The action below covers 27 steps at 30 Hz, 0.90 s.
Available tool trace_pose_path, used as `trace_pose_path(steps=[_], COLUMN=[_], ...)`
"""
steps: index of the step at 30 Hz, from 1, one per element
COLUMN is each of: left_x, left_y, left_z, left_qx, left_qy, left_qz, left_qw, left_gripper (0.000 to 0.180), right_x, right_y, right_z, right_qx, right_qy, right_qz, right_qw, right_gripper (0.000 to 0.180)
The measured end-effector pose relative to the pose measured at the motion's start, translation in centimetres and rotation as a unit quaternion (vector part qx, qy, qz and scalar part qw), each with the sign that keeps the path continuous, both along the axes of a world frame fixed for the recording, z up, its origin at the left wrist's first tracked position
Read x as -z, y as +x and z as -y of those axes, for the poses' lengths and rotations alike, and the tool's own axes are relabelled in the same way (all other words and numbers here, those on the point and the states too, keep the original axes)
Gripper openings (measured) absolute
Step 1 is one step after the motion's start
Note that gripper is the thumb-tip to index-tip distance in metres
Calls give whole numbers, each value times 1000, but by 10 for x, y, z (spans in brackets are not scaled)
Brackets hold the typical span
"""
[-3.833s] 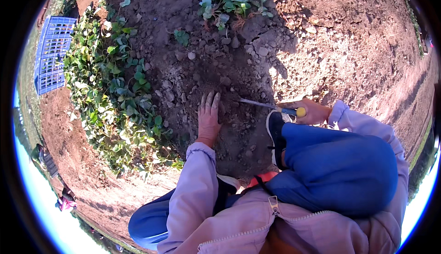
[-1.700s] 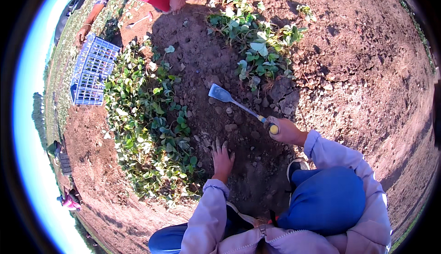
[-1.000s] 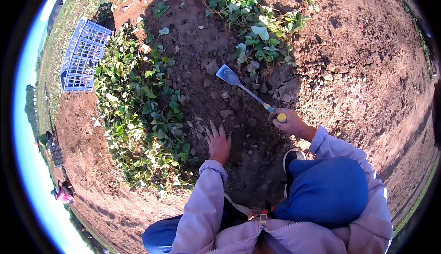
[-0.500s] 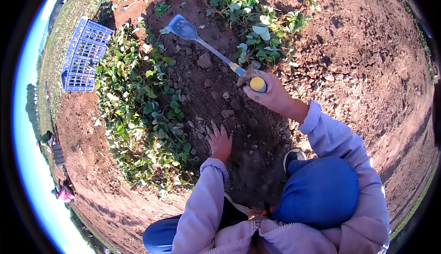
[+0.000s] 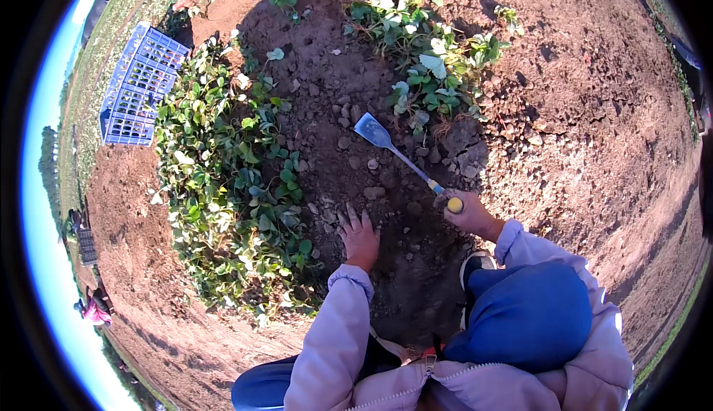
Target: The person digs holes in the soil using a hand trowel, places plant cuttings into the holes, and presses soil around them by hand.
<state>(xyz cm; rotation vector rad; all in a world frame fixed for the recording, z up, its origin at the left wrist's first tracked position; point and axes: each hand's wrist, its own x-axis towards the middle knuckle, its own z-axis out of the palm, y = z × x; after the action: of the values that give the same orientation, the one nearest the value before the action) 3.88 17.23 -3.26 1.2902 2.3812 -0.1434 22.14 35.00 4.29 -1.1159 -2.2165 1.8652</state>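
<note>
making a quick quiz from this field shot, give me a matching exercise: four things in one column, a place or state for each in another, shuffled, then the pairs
Things:
1. trowel
2. left hand
3. blue crate
4. right hand

Places or states:
A. flat on the soil, fingers spread
B. beyond the leafy plants, far left
C. closed around a yellow-tipped handle
D. blade down on the dug earth

Pairs: 1-D, 2-A, 3-B, 4-C
</note>
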Motion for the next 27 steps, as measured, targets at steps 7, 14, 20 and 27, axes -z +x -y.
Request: trace_pose_path(steps=[7, 14, 20, 27], left_x=[-6, -7, 1, -11], left_y=[-2, 0, 5, 10], left_z=[-1, 1, 1, 26], left_qx=[-10, -15, -14, -30], left_qy=[13, 7, 10, 70], left_qz=[11, 9, 6, 23], left_qw=[1000, 1000, 1000, 997], left_gripper=[55, 55, 56, 60], right_x=[-71, 35, 12, -94], right_y=[-84, -59, 22, -21], right_z=[-43, -31, 31, -36], right_qx=[46, -96, -97, -287], right_qy=[46, 51, 68, 385], right_qz=[-316, -76, -10, 71], right_qw=[947, 991, 993, 874], right_gripper=[17, 22, 23, 22])
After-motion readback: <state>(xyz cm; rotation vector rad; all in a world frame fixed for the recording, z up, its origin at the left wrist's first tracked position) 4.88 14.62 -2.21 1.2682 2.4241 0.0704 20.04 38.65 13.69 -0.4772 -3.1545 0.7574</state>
